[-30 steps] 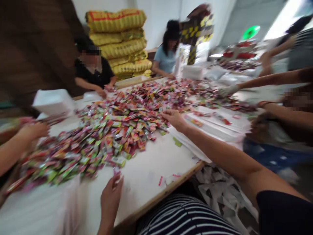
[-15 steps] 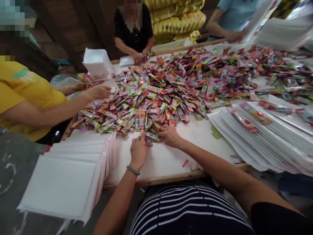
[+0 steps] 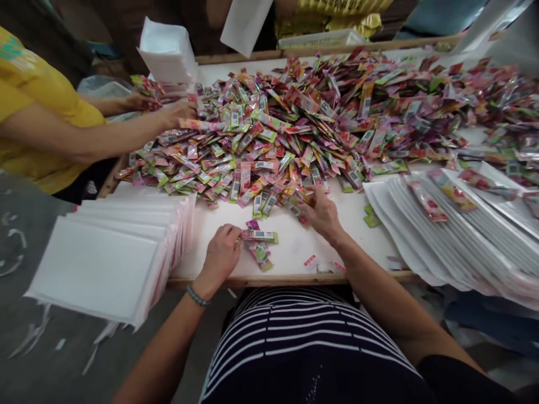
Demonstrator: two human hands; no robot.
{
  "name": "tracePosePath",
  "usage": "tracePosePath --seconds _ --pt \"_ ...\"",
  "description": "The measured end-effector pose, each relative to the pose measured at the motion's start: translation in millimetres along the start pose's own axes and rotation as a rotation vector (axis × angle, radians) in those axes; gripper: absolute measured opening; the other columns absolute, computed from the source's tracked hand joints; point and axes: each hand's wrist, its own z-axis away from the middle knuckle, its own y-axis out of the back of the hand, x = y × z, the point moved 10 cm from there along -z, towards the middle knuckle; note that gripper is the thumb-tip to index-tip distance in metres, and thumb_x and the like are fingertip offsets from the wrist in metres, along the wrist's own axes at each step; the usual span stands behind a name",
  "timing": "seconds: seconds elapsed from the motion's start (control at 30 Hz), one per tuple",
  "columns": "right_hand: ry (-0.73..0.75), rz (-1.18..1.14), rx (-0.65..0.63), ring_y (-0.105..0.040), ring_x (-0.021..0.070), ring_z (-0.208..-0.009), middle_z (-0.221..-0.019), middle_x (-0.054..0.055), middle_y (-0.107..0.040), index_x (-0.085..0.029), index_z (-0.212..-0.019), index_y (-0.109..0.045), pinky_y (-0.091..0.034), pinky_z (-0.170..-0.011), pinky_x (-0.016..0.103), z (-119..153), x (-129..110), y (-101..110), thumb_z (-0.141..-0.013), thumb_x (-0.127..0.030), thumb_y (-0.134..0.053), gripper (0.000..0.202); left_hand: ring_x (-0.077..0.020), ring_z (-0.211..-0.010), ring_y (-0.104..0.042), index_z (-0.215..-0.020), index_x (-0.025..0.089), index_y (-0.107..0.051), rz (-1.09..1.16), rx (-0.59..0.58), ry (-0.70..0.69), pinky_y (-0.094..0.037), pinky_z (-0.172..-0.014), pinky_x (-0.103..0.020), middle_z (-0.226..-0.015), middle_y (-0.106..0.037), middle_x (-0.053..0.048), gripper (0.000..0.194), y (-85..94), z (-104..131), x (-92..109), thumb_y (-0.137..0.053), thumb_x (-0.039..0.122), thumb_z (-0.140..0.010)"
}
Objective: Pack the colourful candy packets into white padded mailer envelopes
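Observation:
Near the table's front edge, my left hand (image 3: 222,251) is closed on the left end of a small sachet (image 3: 263,236) with a green right end. Beneath and beside that sachet lie a purple one (image 3: 252,224) and a green and pink one (image 3: 261,255). My right hand (image 3: 322,212) pinches a green and pink sachet (image 3: 296,209) at the near edge of the big heap of sachets (image 3: 278,134). Its fingertips are partly hidden among the packets.
White padded envelopes (image 3: 105,261) are stacked at the left, and more (image 3: 455,230) fan out at the right with sachets on top. A person in a yellow shirt (image 3: 50,106) reaches in from the left. A white stack (image 3: 166,53) stands behind the heap.
My hands have moved apart, the left toward the table's front edge with a sachet, the right to the right. Several sachets now lie near my left hand. The view has tilted down.

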Motion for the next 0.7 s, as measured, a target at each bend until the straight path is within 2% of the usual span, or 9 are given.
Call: tracePosePath --seconds 0.1,0.23,0.3,0.37,0.47,0.53,0.63,0.7 --pt "-0.021 -0.039 -0.038 -0.059 0.0198 -0.075 -0.088 0.006 -0.069 -0.019 -0.108 -0.065 -0.043 -0.071 0.03 9 0 8 -0.081 -0.036 -0.057 0.033 -0.0239 -0.106 -0.054 -0.101 0.019 -0.062 0.011 -0.053 -0.14 -0.045 -0.096 -0.04 -0.111 -0.062 -0.009 0.03 2.5 -10 3 -0.044 0.004 -0.083" --pt "-0.086 -0.154 -0.179 -0.056 0.0155 -0.064 -0.072 0.001 -0.066 -0.018 -0.096 -0.068 -0.041 -0.06 0.025 34 1 -1 -0.082 -0.042 -0.055 0.031 -0.0251 -0.127 -0.044 -0.131 0.018 -0.051 0.048 -0.163 -0.323 -0.037 -0.108 -0.043 -0.138 -0.052 -0.01 0.058 -6.2 -20 11 -0.054 0.004 -0.075" --pt "-0.098 -0.175 -0.186 -0.054 0.0143 -0.062 -0.069 0.0 -0.065 -0.019 -0.095 -0.068 -0.039 -0.058 0.024 44 -2 -5 -0.081 -0.043 -0.056 0.031 -0.0253 -0.123 -0.047 -0.131 0.017 -0.052 0.07 -0.222 -0.397 -0.039 -0.105 -0.04 -0.133 -0.057 -0.011 0.056 -14.6 -23 18 -0.058 0.008 -0.076" --pt "-0.091 -0.166 -0.189 -0.053 0.0137 -0.062 -0.07 -0.001 -0.065 -0.019 -0.094 -0.068 -0.038 -0.059 0.023 50 -7 -11 -0.081 -0.044 -0.058 0.03 -0.0248 -0.112 -0.053 -0.121 0.016 -0.06 0.071 -0.276 -0.434 -0.043 -0.098 -0.038 -0.12 -0.065 -0.011 0.044 -24.3 -25 24 -0.06 0.011 -0.078" --pt "-0.081 -0.155 -0.235 -0.051 0.0127 -0.061 -0.068 -0.001 -0.063 -0.02 -0.089 -0.07 -0.037 -0.058 0.023 55 -10 -23 -0.081 -0.044 -0.058 0.027 -0.0227 -0.094 -0.059 -0.102 0.017 -0.068 0.075 -0.336 -0.397 -0.045 -0.086 -0.034 -0.096 -0.07 -0.008 0.023 -36.0 -22 25 -0.061 0.015 -0.08" --pt "-0.089 -0.171 -0.254 -0.049 0.0119 -0.059 -0.064 -0.002 -0.06 -0.02 -0.084 -0.071 -0.035 -0.056 0.022 56 -9 -27 -0.082 -0.045 -0.058 0.029 -0.02 -0.084 -0.06 -0.092 0.019 -0.069 0.116 -0.351 -0.298 -0.046 -0.079 -0.031 -0.084 -0.069 -0.005 0.013 -39.1 -17 18 -0.061 0.019 -0.082" --pt "-0.114 -0.215 -0.283 -0.047 0.011 -0.057 -0.06 -0.003 -0.058 -0.019 -0.082 -0.071 -0.033 -0.053 0.022 55 -8 -29 -0.082 -0.047 -0.058 0.031 -0.0173 -0.078 -0.06 -0.086 0.02 -0.068 0.2 -0.279 -0.145 -0.046 -0.076 -0.029 -0.08 -0.068 -0.003 0.01 -31.1 -13 5 -0.059 0.022 -0.084" --pt "-0.127 -0.249 -0.311 -0.048 0.0111 -0.057 -0.06 -0.002 -0.058 -0.019 -0.082 -0.072 -0.034 -0.053 0.022 55 -11 -31 -0.081 -0.047 -0.058 0.031 -0.0177 -0.084 -0.061 -0.087 0.02 -0.067 0.256 -0.217 -0.159 -0.046 -0.079 -0.029 -0.085 -0.068 -0.003 0.011 -22.4 -12 7 -0.058 0.018 -0.083"
